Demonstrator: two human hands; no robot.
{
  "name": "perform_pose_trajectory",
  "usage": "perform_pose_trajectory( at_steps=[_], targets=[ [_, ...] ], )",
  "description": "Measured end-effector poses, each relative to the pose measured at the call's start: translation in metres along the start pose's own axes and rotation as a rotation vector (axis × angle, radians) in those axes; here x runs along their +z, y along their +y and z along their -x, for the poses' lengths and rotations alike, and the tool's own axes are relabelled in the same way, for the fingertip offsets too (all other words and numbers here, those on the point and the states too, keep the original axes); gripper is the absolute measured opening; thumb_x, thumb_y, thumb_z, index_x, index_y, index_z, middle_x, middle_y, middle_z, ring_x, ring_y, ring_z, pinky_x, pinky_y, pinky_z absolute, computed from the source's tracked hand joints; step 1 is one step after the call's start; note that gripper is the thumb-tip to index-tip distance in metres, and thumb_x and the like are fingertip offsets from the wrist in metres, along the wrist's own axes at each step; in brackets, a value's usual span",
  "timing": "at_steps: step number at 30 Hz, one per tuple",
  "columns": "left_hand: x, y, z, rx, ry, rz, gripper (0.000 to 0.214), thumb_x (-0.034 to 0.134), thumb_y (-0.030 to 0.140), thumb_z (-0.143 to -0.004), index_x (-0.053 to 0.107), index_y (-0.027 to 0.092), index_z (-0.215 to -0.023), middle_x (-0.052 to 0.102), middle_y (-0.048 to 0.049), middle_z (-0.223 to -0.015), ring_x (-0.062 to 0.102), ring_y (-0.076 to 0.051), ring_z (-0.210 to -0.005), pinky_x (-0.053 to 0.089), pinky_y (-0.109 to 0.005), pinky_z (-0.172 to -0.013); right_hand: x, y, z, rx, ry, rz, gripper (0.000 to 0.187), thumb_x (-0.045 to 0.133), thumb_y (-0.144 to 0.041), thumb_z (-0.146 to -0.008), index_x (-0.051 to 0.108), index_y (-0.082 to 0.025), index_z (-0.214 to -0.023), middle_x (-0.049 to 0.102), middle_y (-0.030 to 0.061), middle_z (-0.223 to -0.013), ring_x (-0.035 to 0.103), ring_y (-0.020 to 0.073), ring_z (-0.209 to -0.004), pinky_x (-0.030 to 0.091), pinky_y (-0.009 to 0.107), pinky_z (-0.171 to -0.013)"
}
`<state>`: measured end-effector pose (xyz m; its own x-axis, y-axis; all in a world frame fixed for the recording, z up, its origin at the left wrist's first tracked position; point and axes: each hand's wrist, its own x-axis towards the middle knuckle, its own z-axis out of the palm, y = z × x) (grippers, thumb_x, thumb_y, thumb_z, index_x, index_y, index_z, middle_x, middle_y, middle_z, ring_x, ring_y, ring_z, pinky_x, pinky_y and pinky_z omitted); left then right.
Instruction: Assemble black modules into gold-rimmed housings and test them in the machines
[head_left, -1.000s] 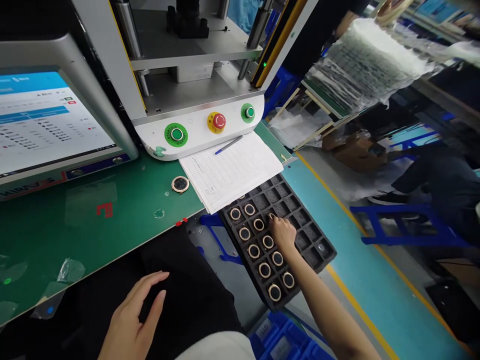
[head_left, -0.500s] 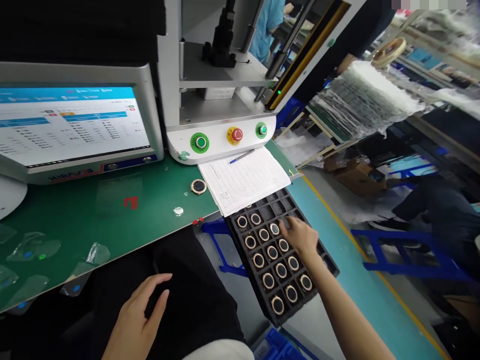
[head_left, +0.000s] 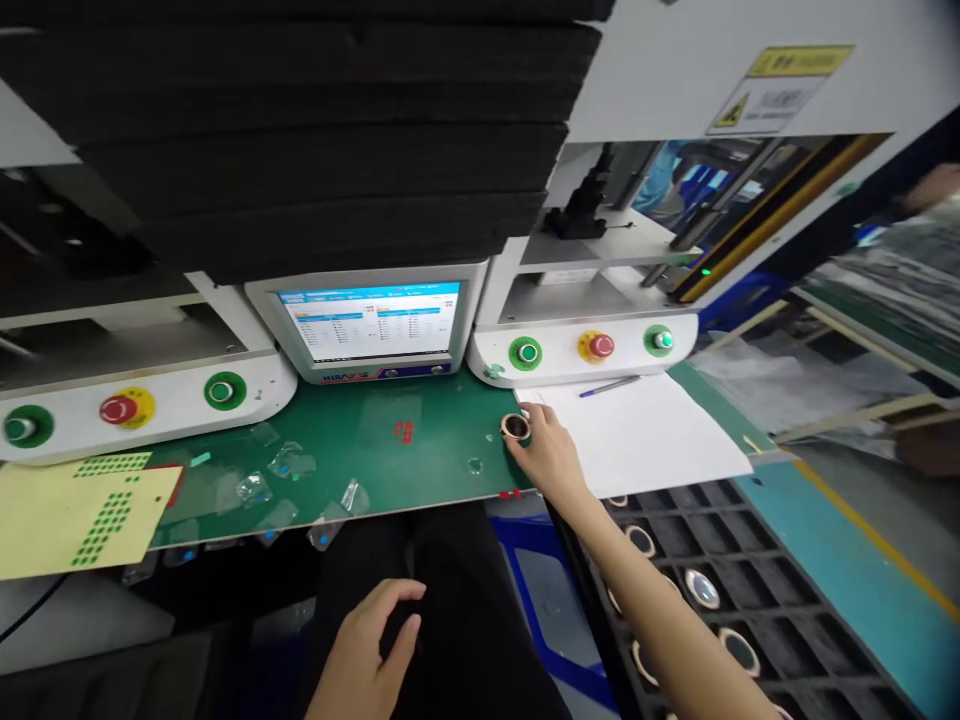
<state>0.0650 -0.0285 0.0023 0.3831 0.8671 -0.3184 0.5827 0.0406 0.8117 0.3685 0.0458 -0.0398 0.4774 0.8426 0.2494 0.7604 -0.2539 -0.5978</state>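
My right hand (head_left: 551, 455) is over the green mat. Its thumb and fingers close around the edge of a round watch case (head_left: 515, 427) with a gold-coloured rim and a dark face, which lies on the mat. My left hand (head_left: 371, 640) hovers above my lap, thumb and fingers apart, holding nothing. Below my right forearm is a black foam tray (head_left: 757, 565) with square compartments. Several similar watch cases sit in it, among them one with a pale, shiny face (head_left: 702, 589). My forearm hides part of the tray.
Paper sheets (head_left: 652, 430) with a pen (head_left: 609, 386) overlap the tray. Behind stand a screen (head_left: 375, 330) and two press machines with buttons (head_left: 600, 346). Clear film pieces (head_left: 289, 460) and a yellow sticker sheet (head_left: 82, 510) lie left on the green mat (head_left: 427, 470).
My view has turned left. My right hand has moved from the tray to the watch case on the mat and closed around it. The left hand still hangs over my lap.
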Motion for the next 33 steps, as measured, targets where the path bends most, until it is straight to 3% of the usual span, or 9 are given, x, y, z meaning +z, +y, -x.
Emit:
perform_pose_trajectory(
  at_steps=[4,7,9,13,16,18,23,27,33],
  targets=[
    [-0.002,-0.006,-0.002,-0.001,0.016,0.069,0.027,0.054,0.041,-0.089,0.074,0.027,-0.101,0.074,-0.006,-0.107,0.067,-0.028,-0.106,0.053,-0.041,-0.096,-0.001,-0.004,-0.001,0.052,0.016,-0.181,0.04,0.058,-0.021,-0.069,0.057,-0.018,-0.11,0.061,0.0144,-0.112,0.062,0.0287,-0.093,0.048,0.044,-0.084],
    [0.002,-0.001,-0.008,0.003,-0.048,0.204,0.025,0.059,0.041,-0.089,0.075,0.025,-0.099,0.075,-0.0066,-0.105,0.068,-0.027,-0.105,0.05,-0.039,-0.099,-0.007,-0.025,0.019,0.037,-0.003,-0.394,0.045,0.064,-0.031,-0.072,0.053,-0.02,-0.114,0.061,0.0132,-0.111,0.064,0.0254,-0.087,0.052,0.044,-0.082],
    [0.008,0.007,-0.012,-0.031,-0.178,0.452,0.031,0.061,0.048,-0.089,0.075,0.021,-0.098,0.076,-0.0088,-0.1,0.069,-0.026,-0.101,0.05,-0.037,-0.097,-0.01,-0.049,0.045,-0.002,-0.058,-0.567,0.048,0.064,-0.041,-0.078,0.048,-0.022,-0.119,0.063,0.0109,-0.108,0.067,0.0215,-0.081,0.055,0.039,-0.077],
    [0.021,0.025,-0.018,-0.204,-0.408,1.261,0.047,0.078,0.057,-0.074,0.076,0.015,-0.095,0.077,-0.0098,-0.09,0.072,-0.022,-0.089,0.054,-0.028,-0.082,-0.018,-0.097,0.107,-0.05,-0.234,-1.005,0.041,0.064,-0.047,-0.088,0.048,-0.029,-0.122,0.063,0.0087,-0.11,0.071,0.0195,-0.09,0.059,0.031,-0.076],
    [0.023,0.036,-0.016,-0.339,-0.421,1.676,0.036,0.087,0.044,-0.07,0.077,0.016,-0.091,0.077,-0.0056,-0.09,0.072,-0.015,-0.085,0.055,-0.021,-0.081,-0.023,-0.116,0.139,-0.034,-0.373,-1.185,0.041,0.069,-0.033,-0.089,0.051,-0.034,-0.125,0.061,0.0089,-0.121,0.069,0.0193,-0.102,0.059,0.028,-0.083],
    [0.02,0.042,-0.012,-0.359,-0.362,1.768,0.029,0.091,0.035,-0.068,0.078,0.016,-0.086,0.076,-0.002,-0.083,0.071,-0.01,-0.076,0.054,-0.015,-0.076,-0.025,-0.119,0.148,-0.055,-0.37,-1.164,0.04,0.067,-0.027,-0.09,0.052,-0.036,-0.126,0.059,0.0085,-0.124,0.067,0.019,-0.109,0.057,0.028,-0.09],
    [0.008,0.047,0.0,-0.139,-0.068,1.454,0.029,0.089,0.039,-0.07,0.076,0.014,-0.077,0.069,-0.0015,-0.067,0.063,-0.008,-0.06,0.05,-0.012,-0.057,-0.04,-0.12,0.147,-0.161,-0.408,-1.132,0.045,0.063,-0.046,-0.091,0.054,-0.033,-0.133,0.057,0.0137,-0.133,0.063,0.0282,-0.119,0.055,0.041,-0.099],
    [-0.003,0.046,0.007,0.097,0.151,1.018,0.025,0.082,0.04,-0.078,0.077,0.016,-0.08,0.073,-0.0041,-0.074,0.067,-0.013,-0.069,0.054,-0.017,-0.066,-0.05,-0.126,0.142,-0.18,-0.166,-0.896,0.012,0.065,-0.027,-0.092,0.071,-0.031,-0.101,0.069,0.009,-0.111,0.07,0.0232,-0.103,0.06,0.035,-0.087],
    [-0.017,0.044,0.015,0.317,0.202,0.547,0.011,0.071,0.029,-0.088,0.077,0.02,-0.087,0.076,-0.0042,-0.079,0.07,-0.017,-0.07,0.054,-0.021,-0.067,-0.058,-0.129,0.141,-0.274,-0.075,-0.736,0.011,0.071,-0.019,-0.084,0.075,-0.029,-0.089,0.073,0.009,-0.103,0.072,0.0247,-0.093,0.062,0.039,-0.084]
  ],
)
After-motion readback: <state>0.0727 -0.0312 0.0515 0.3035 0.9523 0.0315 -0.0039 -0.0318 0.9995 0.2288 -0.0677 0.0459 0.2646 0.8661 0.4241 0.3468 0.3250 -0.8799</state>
